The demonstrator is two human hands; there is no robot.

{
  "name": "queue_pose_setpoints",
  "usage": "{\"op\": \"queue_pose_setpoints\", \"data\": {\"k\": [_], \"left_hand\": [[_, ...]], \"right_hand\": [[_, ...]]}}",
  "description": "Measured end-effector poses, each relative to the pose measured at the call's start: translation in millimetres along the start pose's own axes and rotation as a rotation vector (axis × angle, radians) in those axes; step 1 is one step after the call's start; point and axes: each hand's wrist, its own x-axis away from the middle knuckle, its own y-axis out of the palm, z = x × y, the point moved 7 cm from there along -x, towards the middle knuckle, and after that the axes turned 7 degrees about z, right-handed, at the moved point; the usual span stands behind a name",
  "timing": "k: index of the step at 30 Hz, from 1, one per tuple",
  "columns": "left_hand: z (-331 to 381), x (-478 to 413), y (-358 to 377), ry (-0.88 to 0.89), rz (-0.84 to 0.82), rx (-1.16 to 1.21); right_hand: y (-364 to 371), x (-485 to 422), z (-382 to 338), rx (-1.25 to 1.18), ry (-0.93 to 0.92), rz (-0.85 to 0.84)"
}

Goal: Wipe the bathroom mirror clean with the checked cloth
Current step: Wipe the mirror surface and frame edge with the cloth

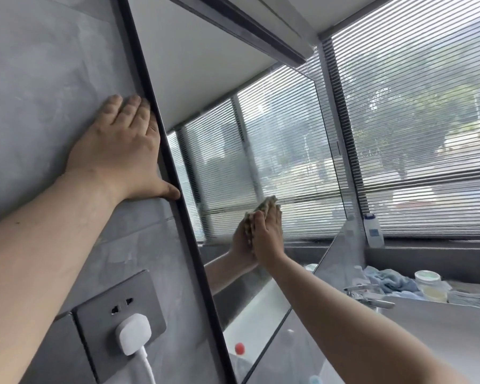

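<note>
Grey wall (39, 65); black-framed mirror (219, 87); cloth (266, 204) crumpled under right hand (268, 234).

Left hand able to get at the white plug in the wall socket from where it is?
Probably yes. The left hand lies flat on the grey wall, holding nothing, and the white plug sits lower on the same wall in its socket, with only bare wall between them.

The left hand (117, 151) lies flat, fingers straight and close together, thumb spread wide to the side, with its bare forearm stretched out behind it. Below it and to its right, the right hand (266, 234) stands upright on an outstretched bare arm. Its fingers are straight and together, and its palm presses the checked cloth (265, 205) flat.
</note>
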Motion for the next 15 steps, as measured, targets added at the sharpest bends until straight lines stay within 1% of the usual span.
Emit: {"op": "queue_pose_setpoints", "data": {"k": [2, 5, 9, 10, 12, 14, 15], "left_hand": [[0, -1, 2, 0.002, 0.004, -0.017], [0, -3, 2, 0.015, 0.021, -0.008], [1, -4, 6, 0.039, 0.039, -0.022], [1, -3, 6, 0.039, 0.039, -0.016], [1, -3, 6, 0.036, 0.043, -0.003], [1, -3, 5, 0.037, 0.052, -0.001], [0, -2, 4, 0.040, 0.059, -0.008]], "right_hand": [[-4, -18, 44, -0.028, 0.094, 0.028], [-11, -10, 120, -0.064, 0.276, 0.081], [-10, 23, 211, 0.057, 0.434, -0.007], [-10, 27, 223, 0.034, 0.461, 0.019], [-12, 21, 235, 0.067, 0.483, 0.086], [-7, 5, 234, 0.136, 0.475, 0.038], [-6, -9, 226, 0.120, 0.456, 0.064]]}}
